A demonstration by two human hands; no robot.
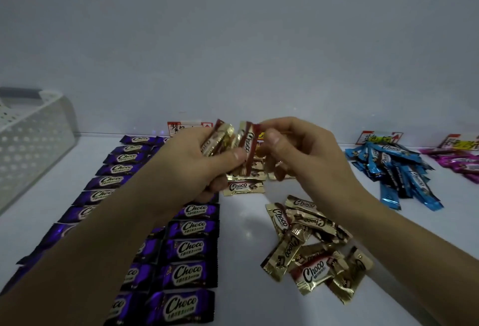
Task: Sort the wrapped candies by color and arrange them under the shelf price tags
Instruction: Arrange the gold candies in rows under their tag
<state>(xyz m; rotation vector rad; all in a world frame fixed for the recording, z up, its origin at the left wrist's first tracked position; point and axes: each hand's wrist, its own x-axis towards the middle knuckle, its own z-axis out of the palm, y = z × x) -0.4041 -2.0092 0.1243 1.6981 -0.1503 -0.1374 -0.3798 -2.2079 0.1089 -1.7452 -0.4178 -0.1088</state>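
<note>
Head view: two bare hands meet in the middle of the frame, above a white shelf (246, 224).
Held gold candies (220, 139): two in plain sight, upright and fanned side by side just above centre. Whether more sit behind them I cannot tell.
Left hand (197, 167): curled round the lower ends of both, with the thumb pressed across the front.
Right hand (305, 154): fingers curled, thumb and forefinger pinching the top corner of the right-hand one of the pair.
Gold row (245, 187): directly below the hands, lying flat. One shows whole and at least two more peek out behind it; the rest are hidden.
Gold pile (311, 242): lower centre-right, about eight, loose and overlapping at all angles.
Purple candies (190, 248): left half of the frame, flat in neat columns running from the back to the lower edge. Five show whole in the rightmost column; the left forearm covers much of the others.
Blue candies (396, 172): one untidy heap at the right, too overlapped to count.
Pink candies (458, 163): one small heap at the far right edge, cut off by the frame.
Price tags (379, 137): three show, standing at the back of the shelf. One is behind the hands, one is above the blue heap and one is above the pink heap.
Basket (33, 139): one, white and perforated, at the left edge around mid-height, standing on the shelf.
</note>
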